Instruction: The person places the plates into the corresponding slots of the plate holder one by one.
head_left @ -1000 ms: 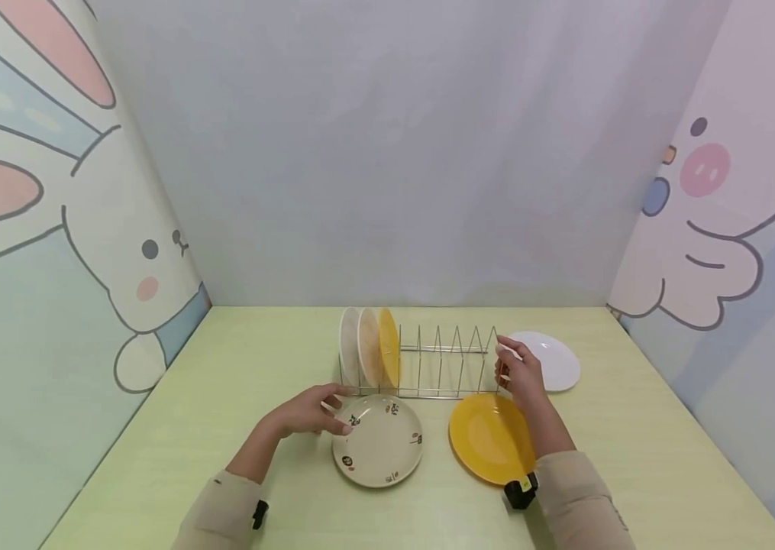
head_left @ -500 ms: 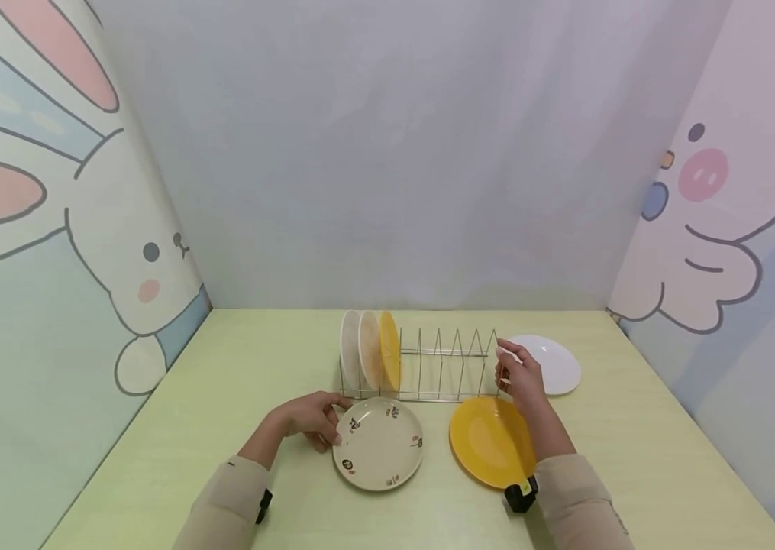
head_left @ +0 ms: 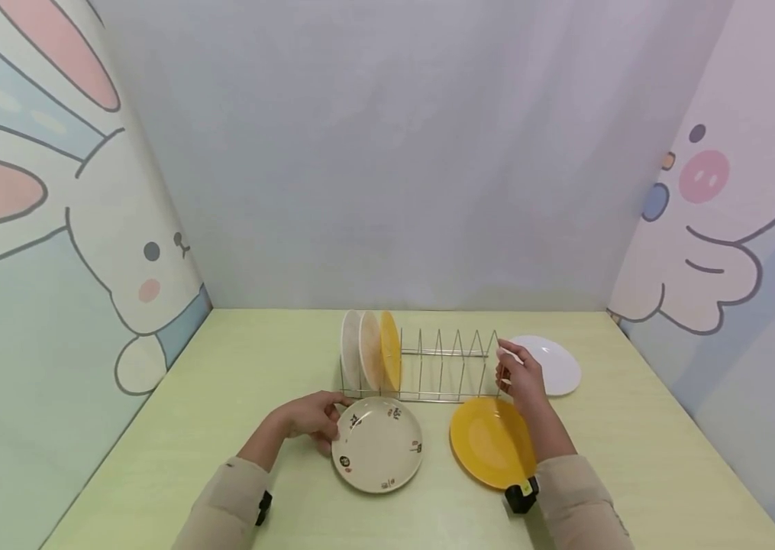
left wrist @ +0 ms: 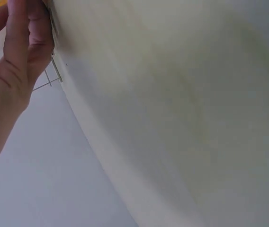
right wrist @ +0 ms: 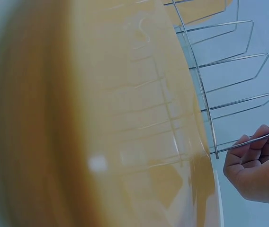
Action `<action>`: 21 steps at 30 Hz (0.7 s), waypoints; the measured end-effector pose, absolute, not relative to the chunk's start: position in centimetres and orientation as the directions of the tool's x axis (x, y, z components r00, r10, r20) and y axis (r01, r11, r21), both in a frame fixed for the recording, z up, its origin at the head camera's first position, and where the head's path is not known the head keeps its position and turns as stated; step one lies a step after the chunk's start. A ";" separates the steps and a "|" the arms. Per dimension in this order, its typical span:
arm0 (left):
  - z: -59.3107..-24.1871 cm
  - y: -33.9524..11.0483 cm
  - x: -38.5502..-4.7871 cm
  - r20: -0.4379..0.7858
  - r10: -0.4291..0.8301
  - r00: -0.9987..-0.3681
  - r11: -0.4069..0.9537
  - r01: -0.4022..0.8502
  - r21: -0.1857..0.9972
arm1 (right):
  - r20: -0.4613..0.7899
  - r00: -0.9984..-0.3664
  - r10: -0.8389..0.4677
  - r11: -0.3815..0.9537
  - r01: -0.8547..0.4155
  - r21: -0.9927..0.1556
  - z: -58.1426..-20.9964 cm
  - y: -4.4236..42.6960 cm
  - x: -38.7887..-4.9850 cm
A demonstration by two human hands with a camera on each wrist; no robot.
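Observation:
My left hand [head_left: 310, 416] holds the left rim of a cream plate [head_left: 380, 447] with small printed figures, which lies in front of a wire dish rack [head_left: 431, 400]. The thumb is on the rim; some fingertips are hidden under it. In the left wrist view the left hand [left wrist: 16, 61] has bent fingers at the top left, near the rack's wires. My right hand [head_left: 523, 378] grips the end wire at the rack's right side, and the right wrist view shows the right hand [right wrist: 260, 168] with its fingers curled on that wire.
A white plate [head_left: 349, 344], a pale peach plate [head_left: 369, 351] and a yellow plate [head_left: 390, 351] stand upright in the rack's left slots. Another yellow plate [head_left: 490, 443] lies front right, under the right forearm. Behind the right hand lies a flat white plate [head_left: 555, 365].
My left hand has moved from over the cream plate's edge to take hold of its left rim. The plate has turned slightly and shifted a little left. The right hand stays on the rack.

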State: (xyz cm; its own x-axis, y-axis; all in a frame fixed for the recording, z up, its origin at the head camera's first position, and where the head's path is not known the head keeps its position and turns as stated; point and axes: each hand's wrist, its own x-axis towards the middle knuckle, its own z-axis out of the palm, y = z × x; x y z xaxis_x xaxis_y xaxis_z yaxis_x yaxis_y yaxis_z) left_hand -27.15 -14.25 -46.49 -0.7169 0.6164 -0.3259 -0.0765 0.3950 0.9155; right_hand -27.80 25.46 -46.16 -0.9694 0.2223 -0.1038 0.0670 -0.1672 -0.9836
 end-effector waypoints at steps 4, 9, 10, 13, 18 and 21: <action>-46.3 -14.5 -27.2 -0.283 0.652 -0.703 0.335 -0.067 0.940 | -0.103 -0.970 0.222 -0.160 0.068 -0.985 -46.2 25.5 -27.9; -45.6 -14.9 -26.7 -0.268 0.671 -0.691 0.313 -0.063 0.948 | -0.099 -0.971 0.217 -0.149 0.067 -0.987 -46.4 25.4 -27.8; -45.4 -15.0 -26.6 -0.265 0.670 -0.693 0.313 -0.060 0.948 | -0.095 -0.972 0.215 -0.149 0.063 -0.987 -46.5 25.4 -27.7; -44.7 -15.2 -26.5 -0.242 0.672 -0.700 0.305 -0.036 0.952 | -0.099 -0.972 0.212 -0.157 0.066 -0.985 -46.4 25.4 -27.7; -43.6 -15.3 -26.7 -0.218 0.681 -0.699 0.276 -0.031 0.961 | -0.100 -0.973 0.209 -0.166 0.065 -0.984 -46.1 25.7 -27.8; -43.5 -15.3 -26.7 -0.228 0.677 -0.699 0.271 -0.051 0.961 | -0.104 -0.972 0.209 -0.175 0.068 -0.982 -46.2 25.7 -27.8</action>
